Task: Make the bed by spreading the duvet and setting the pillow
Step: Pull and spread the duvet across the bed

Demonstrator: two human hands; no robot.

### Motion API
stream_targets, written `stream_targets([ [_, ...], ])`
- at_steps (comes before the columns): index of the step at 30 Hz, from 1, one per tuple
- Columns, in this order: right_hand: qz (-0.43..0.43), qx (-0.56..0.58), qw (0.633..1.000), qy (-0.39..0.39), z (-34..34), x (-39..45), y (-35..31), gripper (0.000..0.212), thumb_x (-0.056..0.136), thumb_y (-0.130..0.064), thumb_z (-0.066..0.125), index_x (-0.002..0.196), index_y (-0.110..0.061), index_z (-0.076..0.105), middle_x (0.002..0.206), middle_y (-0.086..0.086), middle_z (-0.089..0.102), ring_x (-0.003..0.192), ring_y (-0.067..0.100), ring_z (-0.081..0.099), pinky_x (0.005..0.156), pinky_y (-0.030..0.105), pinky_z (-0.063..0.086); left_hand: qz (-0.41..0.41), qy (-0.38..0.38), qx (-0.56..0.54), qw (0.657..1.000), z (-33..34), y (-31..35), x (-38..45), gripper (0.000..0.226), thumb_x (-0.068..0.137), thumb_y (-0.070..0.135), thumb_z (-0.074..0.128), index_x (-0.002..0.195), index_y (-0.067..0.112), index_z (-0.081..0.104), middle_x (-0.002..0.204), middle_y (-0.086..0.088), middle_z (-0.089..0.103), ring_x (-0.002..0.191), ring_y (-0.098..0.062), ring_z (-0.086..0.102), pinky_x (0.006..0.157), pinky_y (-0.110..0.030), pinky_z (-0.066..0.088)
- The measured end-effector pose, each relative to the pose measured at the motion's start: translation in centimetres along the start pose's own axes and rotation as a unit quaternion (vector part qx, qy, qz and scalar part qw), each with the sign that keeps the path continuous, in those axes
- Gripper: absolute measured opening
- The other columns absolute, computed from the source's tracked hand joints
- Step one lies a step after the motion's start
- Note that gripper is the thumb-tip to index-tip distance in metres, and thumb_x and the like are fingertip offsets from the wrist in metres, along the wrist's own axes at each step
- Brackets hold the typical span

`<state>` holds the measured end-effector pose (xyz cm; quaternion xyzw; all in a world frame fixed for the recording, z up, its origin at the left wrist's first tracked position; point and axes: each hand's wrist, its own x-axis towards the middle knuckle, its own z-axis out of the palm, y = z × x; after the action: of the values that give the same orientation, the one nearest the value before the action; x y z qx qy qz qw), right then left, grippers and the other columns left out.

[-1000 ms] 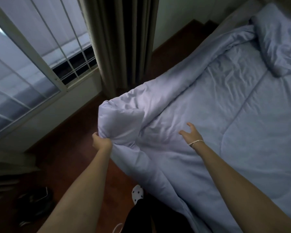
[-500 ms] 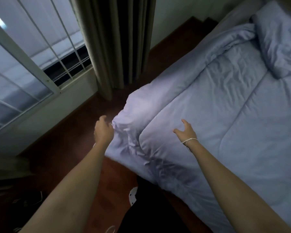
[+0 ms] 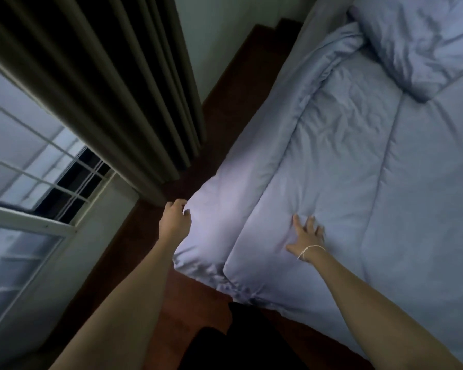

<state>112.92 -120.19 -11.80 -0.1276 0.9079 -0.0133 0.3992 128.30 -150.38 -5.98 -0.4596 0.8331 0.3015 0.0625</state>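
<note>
The pale blue duvet point(image 3: 372, 188) lies spread over the bed, its near left corner hanging over the edge and its left side folded in a long ridge. A matching pillow point(image 3: 422, 41) rests at the head, top right, on the duvet's upper end. My left hand point(image 3: 174, 222) is at the duvet's left side near the corner, fingers and thumb curled onto the fabric edge. Pressed flat on top of the duvet, my right hand point(image 3: 306, 236) has its fingers spread; a thin white band circles its wrist.
A dark pleated curtain point(image 3: 112, 84) hangs close to the bed's left side. Left of it is a barred window point(image 3: 30, 161). A narrow strip of red-brown floor point(image 3: 225, 97) runs between wall and bed. My dark clothing point(image 3: 225, 343) shows at the bottom.
My left hand let the raised, bunched duvet corner drop flat, then moved forward along the side edge. My right hand shifted forward and pressed down on the duvet.
</note>
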Motion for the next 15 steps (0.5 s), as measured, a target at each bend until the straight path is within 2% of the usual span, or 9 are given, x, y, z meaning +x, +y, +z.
stream_targets([
  [5, 0.023, 0.017, 0.999, 0.023, 0.4, -0.7, -0.6, 0.091, 0.084, -0.049, 0.055, 0.147, -0.041, -0.011, 0.156, 0.003, -0.026, 0.143, 0.042, -0.013, 0.114, 0.058, 0.015, 0.048, -0.046, 0.037, 0.997, 0.8, 3.1, 4.5, 0.034, 0.096, 0.023, 0.046, 0.130, 0.018, 0.048, 0.133, -0.010, 0.046, 0.097, -0.028, 0.059, 0.093, -0.046, 0.050],
  [7, 0.041, 0.035, 0.997, 0.049, 0.1, -0.6, -1.3, 0.084, 0.084, -0.048, 0.055, 0.148, -0.040, 0.001, 0.159, 0.003, -0.017, 0.144, 0.041, -0.010, 0.112, 0.060, 0.018, 0.066, -0.061, 0.047, 0.995, 1.2, 4.3, 6.2, 0.036, 0.097, 0.024, 0.046, 0.132, 0.017, 0.046, 0.135, -0.010, 0.045, 0.102, -0.029, 0.058, 0.096, -0.046, 0.049],
  [10, 0.066, 0.079, 0.985, 0.136, -0.7, -0.2, -2.6, 0.070, 0.084, -0.041, 0.055, 0.146, -0.033, 0.022, 0.160, 0.005, 0.001, 0.146, 0.035, -0.002, 0.112, 0.059, 0.021, 0.099, -0.086, 0.065, 0.989, 2.1, 6.4, 9.6, 0.040, 0.097, 0.028, 0.047, 0.135, 0.017, 0.043, 0.136, -0.012, 0.044, 0.110, -0.032, 0.055, 0.098, -0.047, 0.047],
  [12, 0.074, 0.116, 0.980, 0.145, -1.2, 0.3, -3.4, 0.076, 0.085, -0.042, 0.055, 0.148, -0.033, 0.014, 0.160, 0.006, -0.003, 0.147, 0.034, -0.004, 0.112, 0.060, 0.021, 0.113, -0.114, 0.084, 0.984, 2.9, 7.7, 12.0, 0.044, 0.096, 0.032, 0.047, 0.137, 0.015, 0.041, 0.138, -0.015, 0.043, 0.116, -0.034, 0.052, 0.099, -0.046, 0.046],
  [15, 0.114, 0.152, 0.978, 0.090, -1.5, 1.3, -5.0, 0.085, 0.087, -0.045, 0.055, 0.149, -0.037, -0.003, 0.159, 0.005, -0.016, 0.146, 0.032, -0.011, 0.113, 0.061, 0.016, 0.097, -0.178, 0.095, 0.975, 4.0, 9.6, 16.2, 0.055, 0.095, 0.036, 0.050, 0.141, 0.011, 0.035, 0.142, -0.019, 0.039, 0.125, -0.039, 0.045, 0.100, -0.045, 0.041],
])
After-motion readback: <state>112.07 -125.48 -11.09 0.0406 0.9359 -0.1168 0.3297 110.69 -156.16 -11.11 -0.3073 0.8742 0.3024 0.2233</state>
